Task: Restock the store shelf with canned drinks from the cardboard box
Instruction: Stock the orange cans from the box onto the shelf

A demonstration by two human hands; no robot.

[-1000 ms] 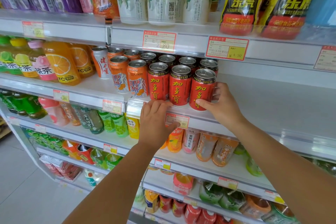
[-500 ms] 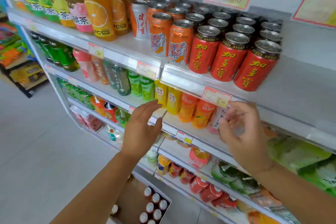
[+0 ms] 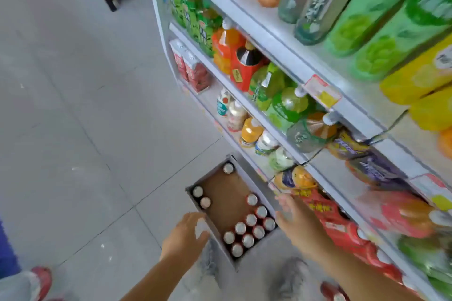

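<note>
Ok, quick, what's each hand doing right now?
Left hand: open, holding nothing, above the cardboard box edge.
Right hand: open, holding nothing, beside the box.

The open brown cardboard box [image 3: 226,190] has a matt, papery inside. The red drink cans [image 3: 251,219] standing in it show shiny silver metal tops. The tall green plastic bottles [image 3: 362,22] look glossy. The white shelf edge [image 3: 274,49] looks smooth, and the pale grey floor tiles [image 3: 73,129] are smooth and dull.

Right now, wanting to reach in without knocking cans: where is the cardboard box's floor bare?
Bare floor runs down the middle of the cardboard box, bordered by the lone far can, two cans at the left wall, and the crowded near-right cluster.
</note>
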